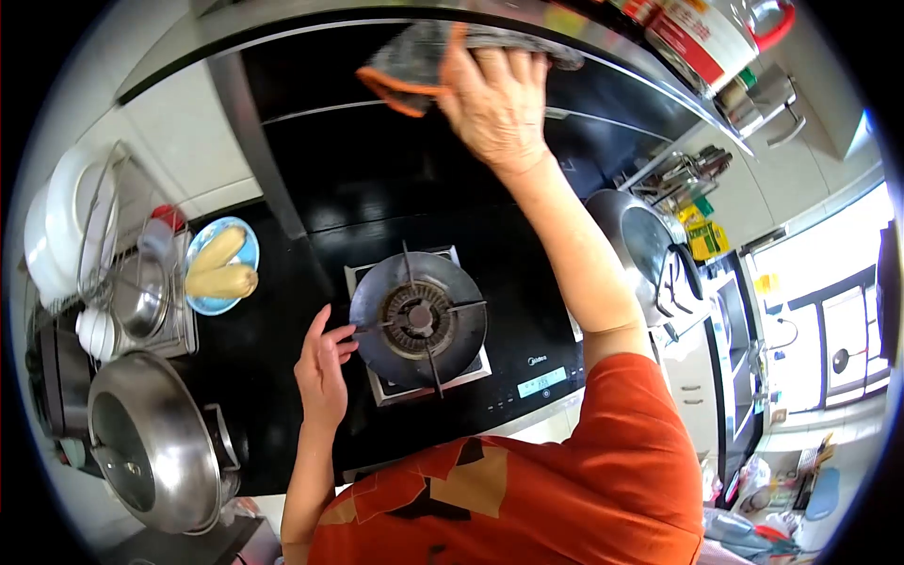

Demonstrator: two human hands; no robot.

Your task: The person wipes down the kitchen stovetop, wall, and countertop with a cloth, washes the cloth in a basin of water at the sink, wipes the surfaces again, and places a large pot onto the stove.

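Note:
My right hand (497, 111) is stretched far forward, pressing a grey cloth with orange edging (411, 66) against the glossy black panel (367, 155) behind the stove. Part of the cloth lies hidden under the fingers. My left hand (322, 375) is empty, its fingers extended and apart, at the left rim of the gas burner (419, 318). The fingertips come close to the burner's dark round ring; whether they touch it I cannot tell. The burner has a pan support with metal prongs and no pot on it.
On the left are a blue bowl with two pale yellow gourds (221, 280), a dish rack (118, 221) and a large lidded steel wok (160, 443). To the right stands another lidded pot (640, 245). A red-handled jug (702, 38) sits on the ledge above.

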